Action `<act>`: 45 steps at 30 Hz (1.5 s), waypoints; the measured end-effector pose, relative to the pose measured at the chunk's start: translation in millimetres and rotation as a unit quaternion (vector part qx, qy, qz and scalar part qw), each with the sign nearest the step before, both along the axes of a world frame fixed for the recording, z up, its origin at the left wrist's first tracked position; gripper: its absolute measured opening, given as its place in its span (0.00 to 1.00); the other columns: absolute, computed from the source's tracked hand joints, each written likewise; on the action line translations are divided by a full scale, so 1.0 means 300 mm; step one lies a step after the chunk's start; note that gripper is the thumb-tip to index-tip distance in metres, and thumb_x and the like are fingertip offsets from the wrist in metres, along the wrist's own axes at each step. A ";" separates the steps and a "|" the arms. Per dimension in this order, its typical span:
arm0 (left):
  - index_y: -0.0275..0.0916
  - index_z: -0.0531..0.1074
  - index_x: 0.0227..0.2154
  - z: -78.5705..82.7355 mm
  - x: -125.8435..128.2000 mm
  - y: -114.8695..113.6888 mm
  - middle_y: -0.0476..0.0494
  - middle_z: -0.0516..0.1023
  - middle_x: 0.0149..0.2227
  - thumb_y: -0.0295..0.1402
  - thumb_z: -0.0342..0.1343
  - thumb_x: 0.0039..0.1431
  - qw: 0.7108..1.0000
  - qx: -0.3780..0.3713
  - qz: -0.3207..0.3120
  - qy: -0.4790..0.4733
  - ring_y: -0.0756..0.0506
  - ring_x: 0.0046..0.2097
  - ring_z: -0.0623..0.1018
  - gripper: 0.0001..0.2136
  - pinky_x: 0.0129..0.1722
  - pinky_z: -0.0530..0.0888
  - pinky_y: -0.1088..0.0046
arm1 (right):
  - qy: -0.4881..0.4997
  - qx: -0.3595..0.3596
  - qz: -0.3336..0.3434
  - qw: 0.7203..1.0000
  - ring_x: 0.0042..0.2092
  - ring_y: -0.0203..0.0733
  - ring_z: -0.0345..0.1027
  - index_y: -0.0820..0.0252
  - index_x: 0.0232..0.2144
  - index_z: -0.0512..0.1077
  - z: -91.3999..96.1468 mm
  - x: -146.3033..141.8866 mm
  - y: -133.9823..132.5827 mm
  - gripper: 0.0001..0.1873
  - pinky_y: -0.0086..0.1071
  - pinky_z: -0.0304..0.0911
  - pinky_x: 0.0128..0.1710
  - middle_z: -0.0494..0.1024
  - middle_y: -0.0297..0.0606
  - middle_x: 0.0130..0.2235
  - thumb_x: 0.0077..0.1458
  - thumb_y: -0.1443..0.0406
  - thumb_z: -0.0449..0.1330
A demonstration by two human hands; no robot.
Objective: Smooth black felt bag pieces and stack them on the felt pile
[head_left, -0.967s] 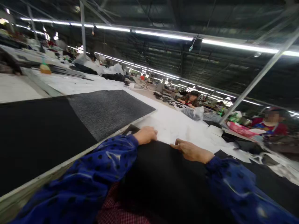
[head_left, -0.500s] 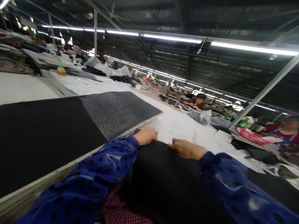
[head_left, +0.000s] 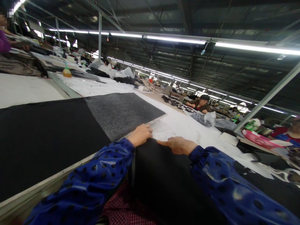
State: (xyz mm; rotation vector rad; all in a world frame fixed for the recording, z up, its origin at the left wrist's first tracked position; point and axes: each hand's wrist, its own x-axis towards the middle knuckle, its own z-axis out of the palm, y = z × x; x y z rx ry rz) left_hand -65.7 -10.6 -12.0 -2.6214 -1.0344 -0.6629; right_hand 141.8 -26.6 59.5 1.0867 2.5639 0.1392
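A sheet of black fabric point(head_left: 164, 181) hangs over the table's edge in front of me, its upper edge running between my hands. My left hand point(head_left: 140, 135) is closed on that edge near its left corner, fingers curled. To the right, my right hand point(head_left: 179, 145) grips the same edge, with its index finger reaching along it toward the left hand. Both forearms wear shiny blue sleeves with black dots. Left of me, a black cloth point(head_left: 51, 131) lies flat beside a grey speckled panel point(head_left: 126, 112). The fingertips' underside is hidden.
A white tabletop point(head_left: 185, 125) stretches ahead. On it stands a bottle of amber liquid point(head_left: 67, 72). Farther right are a plastic-wrapped bundle point(head_left: 203, 118), a pink basket point(head_left: 260, 140) and dark cut pieces. Other people work at the far tables and at the left edge.
My right hand has slid left along the fabric edge, closer to my left hand, and its index finger is now extended. The left hand has shifted slightly left. The view has turned a little.
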 end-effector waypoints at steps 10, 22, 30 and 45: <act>0.38 0.72 0.32 -0.005 0.010 -0.003 0.42 0.71 0.36 0.22 0.45 0.57 0.999 0.031 0.008 -0.023 0.44 0.42 0.68 0.11 0.40 0.63 0.68 | 0.131 -0.083 -0.201 0.967 0.46 0.47 0.67 0.60 0.57 0.63 0.037 0.464 0.023 0.30 0.38 0.61 0.48 0.70 0.47 0.49 0.54 0.53 0.52; 0.39 0.69 0.35 0.030 0.085 -0.037 0.45 0.76 0.34 0.23 0.44 0.55 0.992 -0.008 0.040 -0.120 0.45 0.37 0.74 0.10 0.40 0.67 0.69 | 0.273 -0.106 -0.331 0.897 0.34 0.44 0.67 0.60 0.30 0.72 0.149 0.835 -0.194 0.20 0.33 0.61 0.33 0.74 0.42 0.32 0.52 0.50 0.53; 0.38 0.70 0.36 0.095 0.445 -0.096 0.40 0.77 0.36 0.24 0.48 0.50 0.989 -0.147 0.031 -0.002 0.41 0.37 0.77 0.11 0.32 0.70 0.69 | 0.008 0.106 -0.404 0.908 0.43 0.57 0.69 0.62 0.30 0.76 0.238 0.975 -0.148 0.10 0.49 0.61 0.44 0.75 0.51 0.39 0.43 0.70 0.59; 0.41 0.75 0.31 0.041 0.340 -0.039 0.47 0.76 0.36 0.25 0.53 0.53 0.982 -0.182 -0.044 -0.027 0.46 0.40 0.74 0.08 0.38 0.68 0.73 | 0.279 0.015 -0.094 0.956 0.47 0.44 0.61 0.60 0.51 0.67 -0.145 0.391 -0.193 0.21 0.38 0.61 0.50 0.66 0.45 0.45 0.57 0.71 0.47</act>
